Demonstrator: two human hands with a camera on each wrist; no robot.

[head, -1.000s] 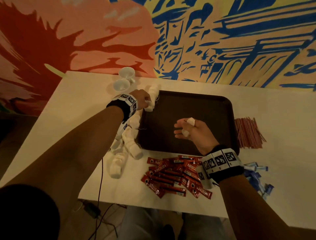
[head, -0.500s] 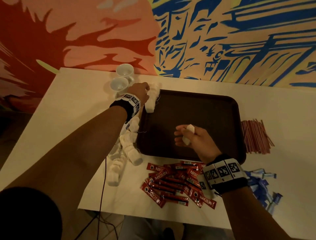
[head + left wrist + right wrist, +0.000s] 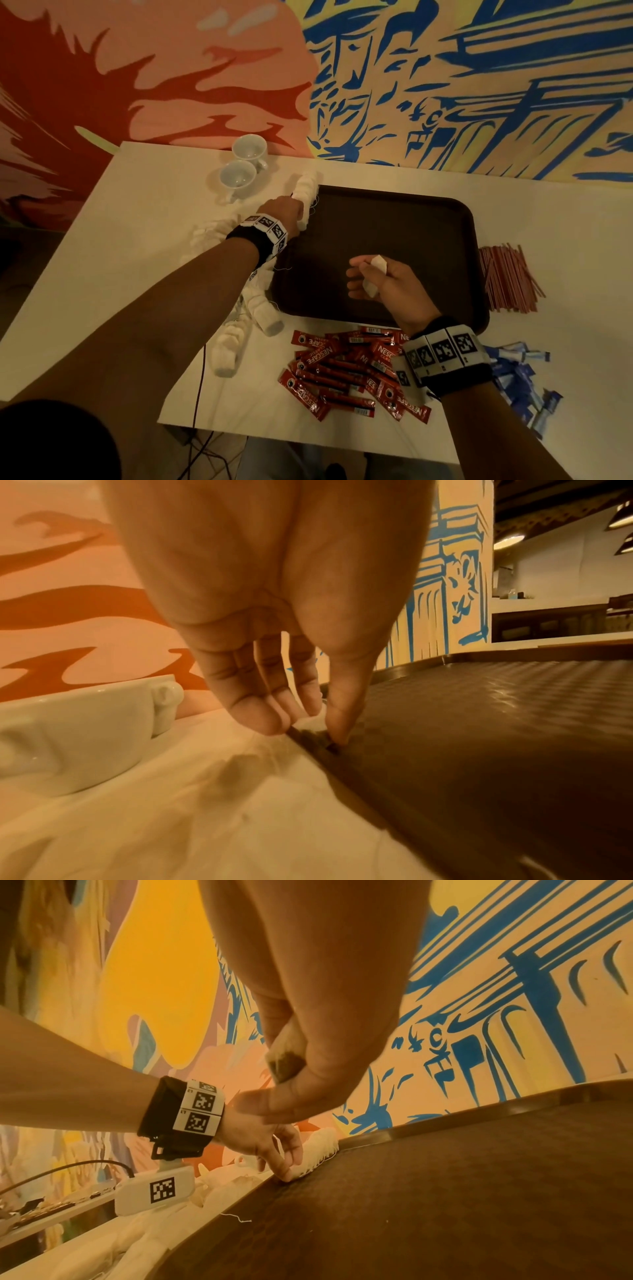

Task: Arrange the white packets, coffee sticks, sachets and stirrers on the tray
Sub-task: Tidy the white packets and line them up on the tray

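A dark brown tray (image 3: 394, 233) lies mid-table. My left hand (image 3: 301, 219) pinches a white packet (image 3: 310, 721) against the tray's far left rim, at the near end of a short row of white packets (image 3: 306, 186). My right hand (image 3: 366, 274) hovers over the tray's middle and grips another white packet (image 3: 376, 263) in curled fingers. More white packets (image 3: 260, 308) lie along the tray's left side on the table. Red coffee sticks (image 3: 349, 370) are heaped in front of the tray, blue sachets (image 3: 520, 377) at the front right, and red stirrers (image 3: 507, 277) to its right.
Two white cups (image 3: 246, 161) stand at the back, just left of the tray; one cup (image 3: 85, 737) is close beside my left hand. A painted wall runs behind the table. A cable hangs off the table's front edge (image 3: 308, 435).
My left hand has slid a little along the tray's left rim toward me, still at the packets. My right hand keeps its packet over the tray, almost still.
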